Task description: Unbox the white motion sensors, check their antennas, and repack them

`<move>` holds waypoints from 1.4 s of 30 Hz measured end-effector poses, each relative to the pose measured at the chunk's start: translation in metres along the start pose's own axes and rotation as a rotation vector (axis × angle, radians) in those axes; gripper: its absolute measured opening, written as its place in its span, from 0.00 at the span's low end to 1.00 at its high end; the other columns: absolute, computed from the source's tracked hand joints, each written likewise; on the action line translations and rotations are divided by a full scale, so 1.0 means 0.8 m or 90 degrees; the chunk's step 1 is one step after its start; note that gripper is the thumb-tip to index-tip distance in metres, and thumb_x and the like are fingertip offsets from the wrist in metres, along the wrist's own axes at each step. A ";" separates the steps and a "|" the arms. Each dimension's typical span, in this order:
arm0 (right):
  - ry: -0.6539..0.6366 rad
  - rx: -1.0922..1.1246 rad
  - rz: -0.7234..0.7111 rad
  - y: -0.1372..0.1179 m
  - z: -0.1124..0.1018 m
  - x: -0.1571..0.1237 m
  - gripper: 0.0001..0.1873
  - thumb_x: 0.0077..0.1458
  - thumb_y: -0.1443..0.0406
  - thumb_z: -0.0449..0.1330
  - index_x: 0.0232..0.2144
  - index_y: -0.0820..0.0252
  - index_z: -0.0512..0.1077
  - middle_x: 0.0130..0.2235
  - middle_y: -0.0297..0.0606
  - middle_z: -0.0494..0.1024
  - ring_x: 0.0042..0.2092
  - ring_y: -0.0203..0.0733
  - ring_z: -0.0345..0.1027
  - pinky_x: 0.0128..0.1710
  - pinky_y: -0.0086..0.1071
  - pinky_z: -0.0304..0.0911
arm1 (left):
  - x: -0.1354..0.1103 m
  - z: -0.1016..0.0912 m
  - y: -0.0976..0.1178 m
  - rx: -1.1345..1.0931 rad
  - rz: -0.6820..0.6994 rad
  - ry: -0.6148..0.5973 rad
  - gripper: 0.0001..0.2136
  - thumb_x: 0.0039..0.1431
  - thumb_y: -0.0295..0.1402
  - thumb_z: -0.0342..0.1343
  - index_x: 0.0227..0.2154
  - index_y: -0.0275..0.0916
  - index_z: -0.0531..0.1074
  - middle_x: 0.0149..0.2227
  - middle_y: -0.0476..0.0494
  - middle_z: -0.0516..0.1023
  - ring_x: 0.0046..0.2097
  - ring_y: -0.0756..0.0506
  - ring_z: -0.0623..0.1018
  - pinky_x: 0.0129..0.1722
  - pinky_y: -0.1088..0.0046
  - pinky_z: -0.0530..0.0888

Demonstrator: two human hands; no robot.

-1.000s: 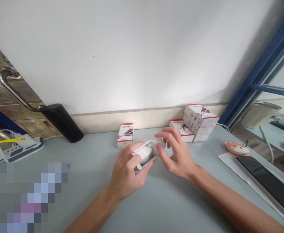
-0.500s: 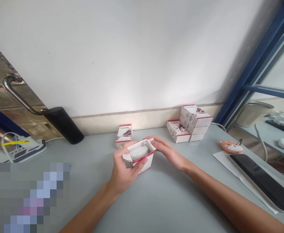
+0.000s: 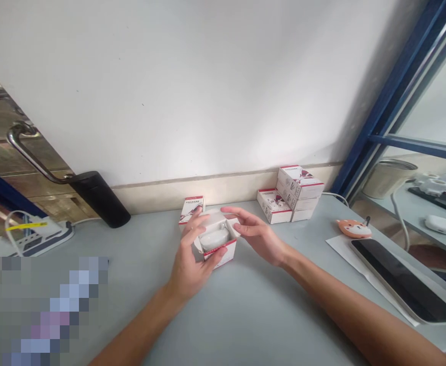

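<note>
A small white box with red trim (image 3: pixel 223 252) stands on the grey table (image 3: pixel 245 315) with its top flaps open. A rounded white object (image 3: pixel 213 237) lies inside it. My left hand (image 3: pixel 190 264) grips the box, thumb on its front and fingers behind. My right hand (image 3: pixel 255 235) is at the box's right side, fingers stretched out and touching the right flap.
One closed box of the same kind (image 3: pixel 191 208) stands just behind, and a stack of three (image 3: pixel 291 193) sits at the back right. A phone (image 3: pixel 402 278) on paper and an orange fox figure (image 3: pixel 350 229) lie at right. A black cylinder (image 3: pixel 100 197) and a power strip (image 3: pixel 32 236) are at left.
The box has been turned upright and set on the table, opening up. My right hand moved from the flap end to the box's right side.
</note>
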State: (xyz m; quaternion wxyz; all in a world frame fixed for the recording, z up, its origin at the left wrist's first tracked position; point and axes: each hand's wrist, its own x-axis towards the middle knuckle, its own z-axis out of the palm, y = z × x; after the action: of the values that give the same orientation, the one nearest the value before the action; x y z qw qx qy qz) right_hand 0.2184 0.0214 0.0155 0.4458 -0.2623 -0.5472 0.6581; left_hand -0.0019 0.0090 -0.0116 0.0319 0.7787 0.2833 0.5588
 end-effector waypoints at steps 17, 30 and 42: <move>0.049 -0.053 -0.025 0.010 -0.006 0.002 0.38 0.59 0.50 0.70 0.67 0.44 0.63 0.67 0.42 0.68 0.63 0.47 0.67 0.65 0.45 0.61 | -0.004 0.003 -0.006 -0.091 -0.319 -0.008 0.28 0.69 0.43 0.60 0.66 0.49 0.56 0.65 0.32 0.69 0.60 0.38 0.77 0.53 0.58 0.80; 0.049 0.048 -0.090 -0.005 -0.011 0.006 0.42 0.58 0.56 0.71 0.71 0.43 0.62 0.66 0.40 0.73 0.66 0.52 0.66 0.67 0.49 0.58 | -0.006 0.010 -0.008 -0.248 -0.421 -0.180 0.41 0.69 0.46 0.59 0.75 0.51 0.41 0.69 0.36 0.69 0.67 0.37 0.73 0.61 0.57 0.77; -0.053 0.104 -0.044 -0.002 -0.024 0.006 0.31 0.58 0.57 0.70 0.63 0.46 0.72 0.59 0.38 0.80 0.61 0.53 0.70 0.62 0.46 0.61 | -0.005 0.008 0.005 -0.163 -0.453 -0.124 0.39 0.63 0.48 0.64 0.74 0.51 0.55 0.64 0.43 0.76 0.66 0.36 0.75 0.57 0.63 0.79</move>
State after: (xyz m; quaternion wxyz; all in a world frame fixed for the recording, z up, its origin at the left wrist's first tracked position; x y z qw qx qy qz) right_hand 0.2328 0.0349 0.0126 0.4652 -0.1785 -0.5187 0.6948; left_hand 0.0043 0.0053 -0.0157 0.3475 0.6709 0.4596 0.4667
